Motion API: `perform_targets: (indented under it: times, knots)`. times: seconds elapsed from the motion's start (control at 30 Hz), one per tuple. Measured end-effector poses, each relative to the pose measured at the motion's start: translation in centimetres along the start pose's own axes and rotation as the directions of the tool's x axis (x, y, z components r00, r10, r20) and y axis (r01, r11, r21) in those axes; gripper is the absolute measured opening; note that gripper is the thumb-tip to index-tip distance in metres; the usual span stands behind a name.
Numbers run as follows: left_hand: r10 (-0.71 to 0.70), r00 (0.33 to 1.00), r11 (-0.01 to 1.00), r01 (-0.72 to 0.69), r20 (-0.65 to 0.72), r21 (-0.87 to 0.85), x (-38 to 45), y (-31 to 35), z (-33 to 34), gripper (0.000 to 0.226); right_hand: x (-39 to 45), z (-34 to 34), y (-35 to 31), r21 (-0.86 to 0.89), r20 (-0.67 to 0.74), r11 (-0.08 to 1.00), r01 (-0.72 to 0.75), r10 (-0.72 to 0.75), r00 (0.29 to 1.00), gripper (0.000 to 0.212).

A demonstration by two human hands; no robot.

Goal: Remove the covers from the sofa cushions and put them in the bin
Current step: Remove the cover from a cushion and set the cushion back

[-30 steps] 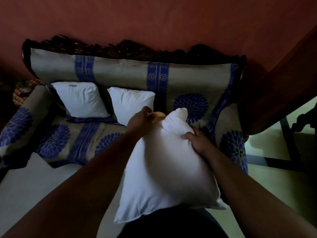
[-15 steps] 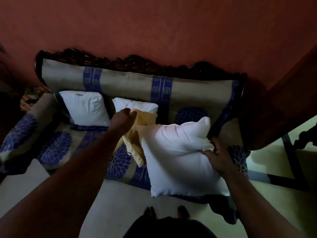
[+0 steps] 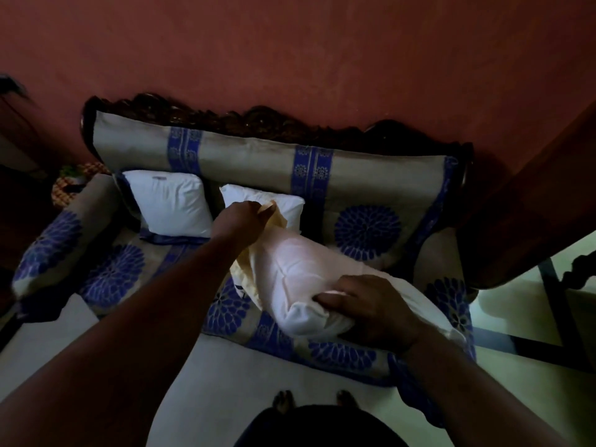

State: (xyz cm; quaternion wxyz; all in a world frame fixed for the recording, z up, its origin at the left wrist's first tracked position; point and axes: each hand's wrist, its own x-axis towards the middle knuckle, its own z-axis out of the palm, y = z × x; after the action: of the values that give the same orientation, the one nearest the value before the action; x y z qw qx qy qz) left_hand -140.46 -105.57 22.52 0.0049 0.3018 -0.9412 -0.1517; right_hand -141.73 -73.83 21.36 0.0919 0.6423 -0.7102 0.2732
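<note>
Above the sofa (image 3: 364, 227), a white cushion (image 3: 309, 272) is gripped near by the right hand (image 3: 367, 304); its yellow cover (image 3: 274, 217) is pinched far-left by the left hand (image 3: 238, 221).

Red-brown wall (image 3: 290, 53), dark carved wooden sofa frame (image 3: 258, 119), pale floor (image 3: 532, 317), dark chair leg (image 3: 558, 304) at right

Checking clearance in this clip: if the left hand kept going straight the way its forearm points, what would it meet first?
Probably the middle white cushion leaning on the sofa backrest, just beyond the left hand, which grips the yellow cover. Depth is unclear from one view.
</note>
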Motion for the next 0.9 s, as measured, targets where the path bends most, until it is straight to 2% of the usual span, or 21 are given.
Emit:
perform_targets:
  times: [0.07, 0.17, 0.23, 0.3, 0.43, 0.53, 0.6, 0.67, 0.73, 0.77, 0.8, 0.83, 0.9]
  knots:
    - [-0.007, 0.999, 0.999, 0.009, 0.035, -0.046, 0.0, 0.4, -0.3, 0.053, 1.2, -0.1, -0.7, 0.007, -0.024, 0.997, 0.083, -0.083, 0.996, 0.051]
    - [0.078, 0.985, 0.989, -0.057, 0.156, -0.137, -0.1, 0.3, -0.7, 0.039, 2.8, 0.8, -0.1, -0.019, 0.071, 0.996, 0.093, -0.091, 0.993, 0.052]
    - [0.200, 0.938, 0.972, -0.153, 0.284, -0.178, -0.7, 0.9, -0.6, 0.030, 4.1, 2.0, 1.1, -0.081, 0.155, 0.996, 0.045, -0.032, 0.987, 0.054]
    - [0.278, 0.894, 0.954, -0.215, 0.351, -0.210, -1.5, 2.2, -0.2, 0.028, 5.7, 3.1, 1.7, -0.164, 0.218, 0.986, -0.027, 0.063, 0.974, 0.049]
    - [0.256, 0.889, 0.961, -0.194, 0.379, -0.196, -1.9, 3.1, 0.6, 0.050, 7.4, 5.4, 2.0, -0.269, 0.188, 0.954, -0.135, 0.190, 0.964, 0.032]
    - [0.210, 0.922, 0.971, -0.159, 0.325, -0.176, -1.9, 2.1, 0.6, 0.053, 7.7, 6.1, 1.9, -0.375, 0.149, 0.908, -0.186, 0.257, 0.955, 0.023]
    - [0.174, 0.961, 0.977, -0.142, 0.217, -0.157, -2.4, 1.6, 0.4, 0.042, 8.0, 5.9, 1.9, -0.399, 0.119, 0.888, -0.228, 0.296, 0.948, 0.028]
    - [0.160, 0.985, 0.987, -0.157, 0.064, -0.041, -2.9, 1.2, 0.4, 0.029, 8.1, 5.5, 1.7, -0.431, 0.118, 0.862, -0.267, 0.347, 0.931, 0.036]
    - [0.106, 0.994, 0.994, -0.107, -0.023, -0.011, -3.0, 0.7, 0.9, 0.025, 8.0, 5.6, 1.8, -0.463, 0.118, 0.835, -0.297, 0.390, 0.913, 0.051]
    - [0.043, 0.999, 0.994, -0.042, 0.003, -0.098, -3.1, 0.4, 1.4, 0.023, 8.0, 5.7, 1.8, -0.483, 0.115, 0.817, -0.315, 0.416, 0.902, 0.057]
    - [-0.009, 0.997, 0.965, 0.028, 0.073, -0.260, -3.3, 0.4, 1.7, 0.021, 8.0, 5.8, 2.0, -0.505, 0.101, 0.796, -0.335, 0.440, 0.892, 0.059]
    - [-0.028, 0.991, 0.912, 0.079, 0.131, -0.403, -3.6, 0.5, 2.0, 0.018, 8.1, 5.7, 2.1, -0.530, 0.097, 0.772, -0.350, 0.466, 0.880, 0.059]
    - [-0.037, 0.990, 0.788, 0.115, 0.140, -0.604, -3.9, 0.2, 3.1, 0.021, 8.3, 5.3, 2.1, -0.548, 0.153, 0.757, -0.356, 0.509, 0.847, 0.057]
